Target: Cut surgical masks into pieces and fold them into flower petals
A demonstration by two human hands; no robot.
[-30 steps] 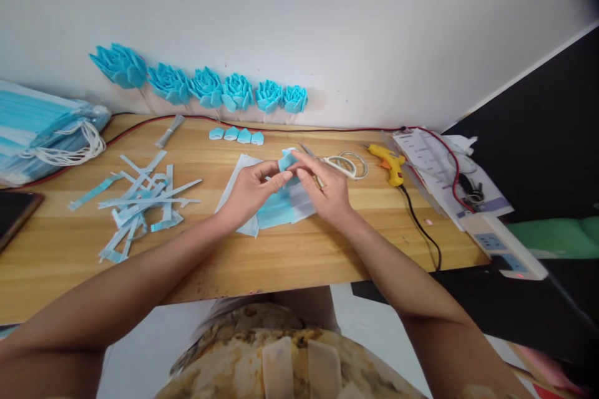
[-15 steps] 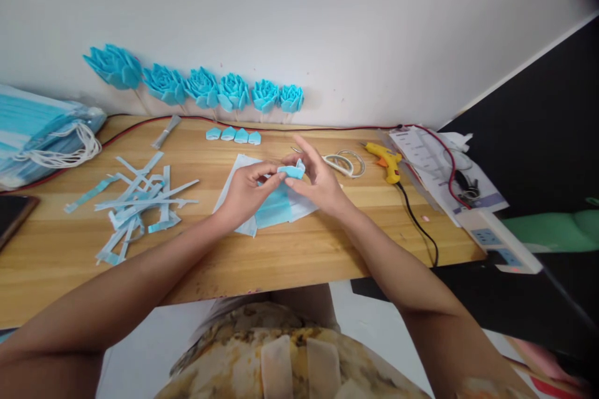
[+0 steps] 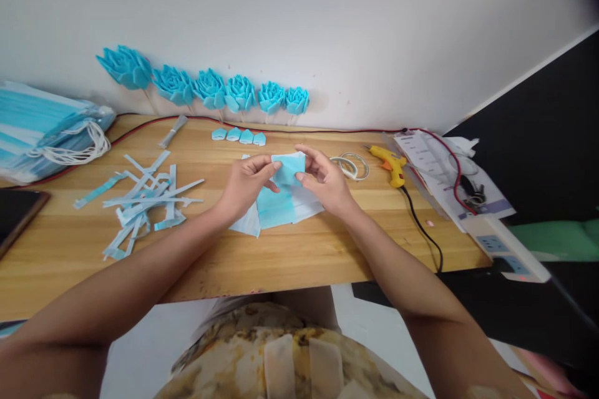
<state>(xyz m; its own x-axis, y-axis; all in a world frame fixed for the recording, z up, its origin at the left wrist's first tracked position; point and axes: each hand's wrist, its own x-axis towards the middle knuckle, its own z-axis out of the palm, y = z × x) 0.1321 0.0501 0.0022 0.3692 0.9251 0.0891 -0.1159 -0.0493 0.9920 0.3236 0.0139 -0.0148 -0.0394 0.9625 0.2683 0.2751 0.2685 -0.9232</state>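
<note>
Both hands hold a small light-blue square of mask fabric (image 3: 289,168) just above the wooden desk (image 3: 299,249). My left hand (image 3: 246,184) pinches its left edge with thumb and fingers. My right hand (image 3: 325,182) pinches its right edge. Under the hands lies a stack of cut blue and white mask sheets (image 3: 276,207). Several small folded blue petals (image 3: 238,135) sit in a row behind them.
Several blue fabric roses (image 3: 206,86) lean on the wall. Cut strips (image 3: 140,199) lie at the left, a mask pack (image 3: 47,128) at the far left. Elastic loops (image 3: 349,165), a yellow glue gun (image 3: 389,162), papers with keys (image 3: 449,177) and a power strip (image 3: 508,246) are at the right.
The crumpled blue piece between my fingers has been spread out into a flat square, held by both hands. My right hand's raised fingers have closed onto its edge.
</note>
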